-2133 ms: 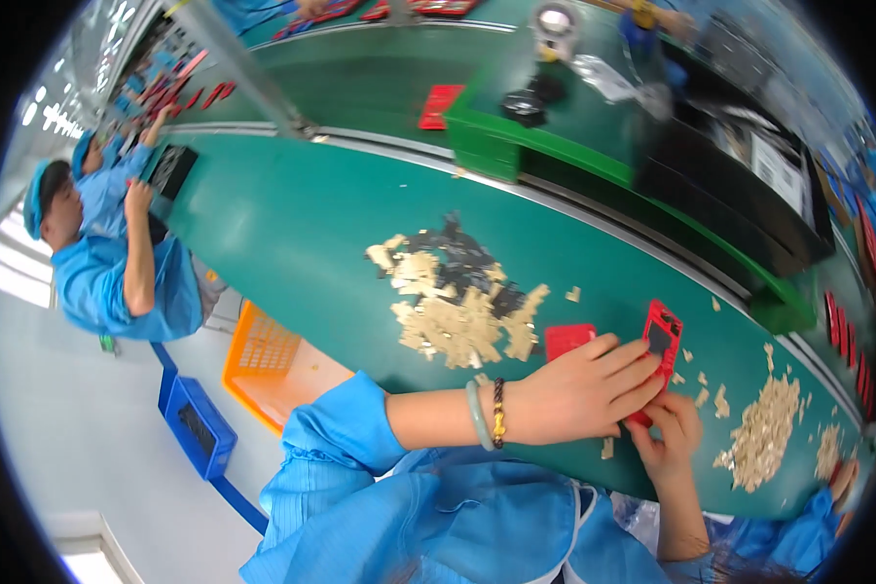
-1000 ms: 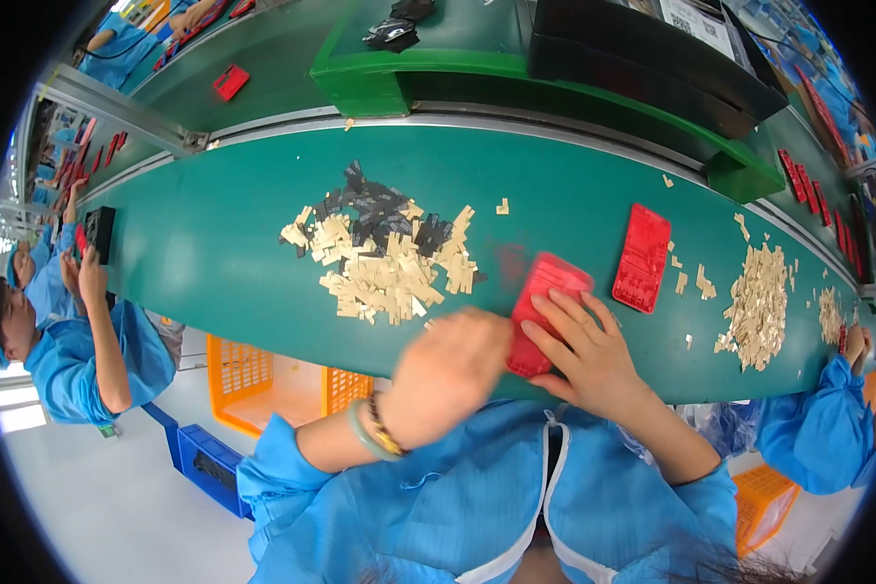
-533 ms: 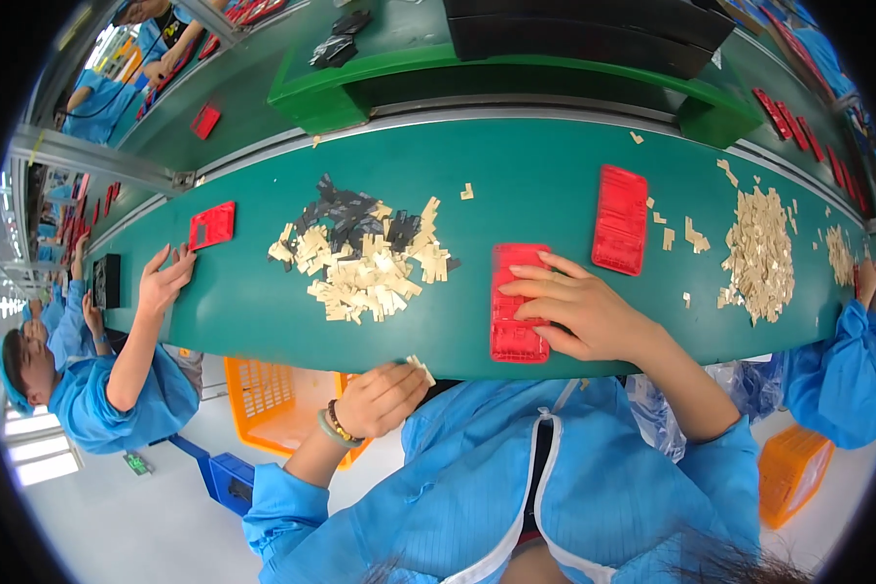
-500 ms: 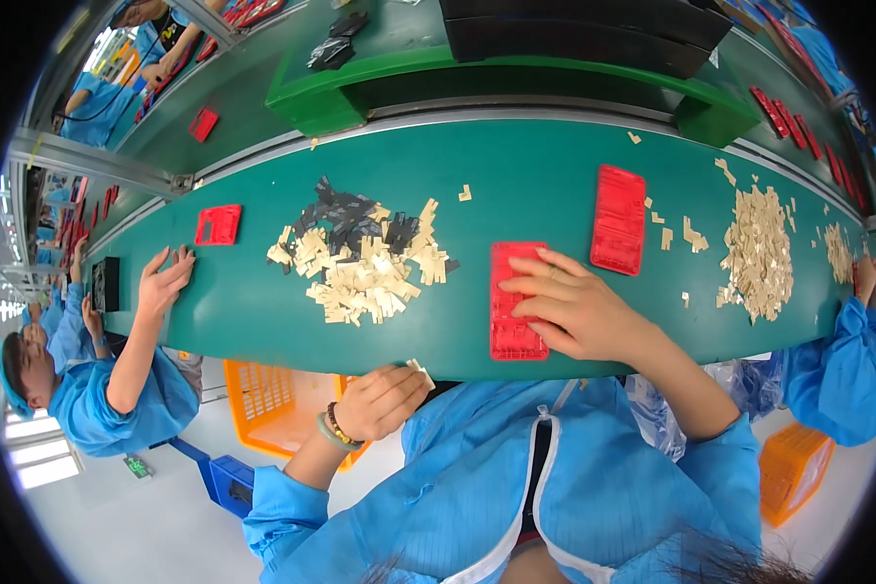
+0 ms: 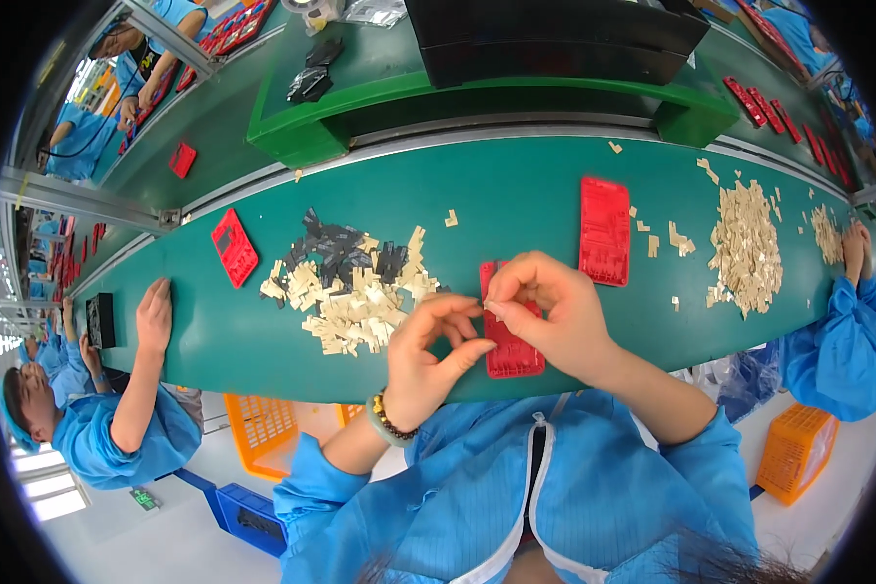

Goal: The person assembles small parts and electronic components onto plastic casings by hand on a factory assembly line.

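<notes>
My left hand [image 5: 432, 343] is raised above the table's near edge, fingers curled and thumb held apart from the forefinger. Its fingertips meet those of my right hand [image 5: 555, 313], whose thumb and forefinger are pinched together. Whatever is between the fingertips is too small to make out. Beneath the hands lies a red plastic housing [image 5: 514, 343], partly covered by my right hand. A second red housing [image 5: 604, 234] lies beyond it to the right. Left of my hands spreads a pile of small cream pieces [image 5: 353, 313], with dark grey pieces [image 5: 333, 248] at its far side.
Another cream pile [image 5: 746, 243] lies at the right. A co-worker's hand [image 5: 154, 313] rests on the green table at the left, near a red housing [image 5: 235, 248]. A green shelf [image 5: 297, 146] carrying a black box [image 5: 555, 39] spans the back. Orange crates [image 5: 796, 453] stand below.
My left hand has risen from the table edge, and the cream piece seen in it no longer shows. My right hand has lifted off the housing to meet it. The left red housing has turned.
</notes>
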Motion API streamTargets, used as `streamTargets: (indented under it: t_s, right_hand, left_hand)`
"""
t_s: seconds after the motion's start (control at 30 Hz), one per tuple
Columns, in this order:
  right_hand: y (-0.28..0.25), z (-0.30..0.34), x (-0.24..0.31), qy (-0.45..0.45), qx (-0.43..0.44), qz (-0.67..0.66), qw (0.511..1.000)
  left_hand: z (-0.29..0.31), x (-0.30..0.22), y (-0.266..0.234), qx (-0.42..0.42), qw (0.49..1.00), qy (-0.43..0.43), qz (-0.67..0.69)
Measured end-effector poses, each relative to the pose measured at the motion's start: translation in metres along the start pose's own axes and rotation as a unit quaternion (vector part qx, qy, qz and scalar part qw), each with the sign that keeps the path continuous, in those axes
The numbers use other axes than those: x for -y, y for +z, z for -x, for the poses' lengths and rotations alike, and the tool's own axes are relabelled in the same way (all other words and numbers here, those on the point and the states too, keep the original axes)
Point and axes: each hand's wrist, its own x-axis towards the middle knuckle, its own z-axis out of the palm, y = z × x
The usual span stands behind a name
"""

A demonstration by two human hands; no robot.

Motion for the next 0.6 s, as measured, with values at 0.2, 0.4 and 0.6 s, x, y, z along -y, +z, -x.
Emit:
streamTargets:
  t_s: [0.2, 0.4, 0.6]
  right_hand:
    - [-0.007, -0.004, -0.004, -0.204, -0.044, 0.298, 0.931]
    - [-0.053, -0.008, -0.002, -0.085, -0.094, 0.308, 0.943]
    - [-0.048, 0.022, 0.003, -0.187, 0.151, 0.503, 0.83]
  left_hand:
    - [-0.004, -0.003, -0.001, -0.012, 0.979, -0.166, 0.116]
    - [-0.052, 0.003, -0.029, 0.015, 0.943, 0.048, -0.328]
    - [-0.13, 0.02, -0.048, 0.25, 0.84, 0.124, -0.466]
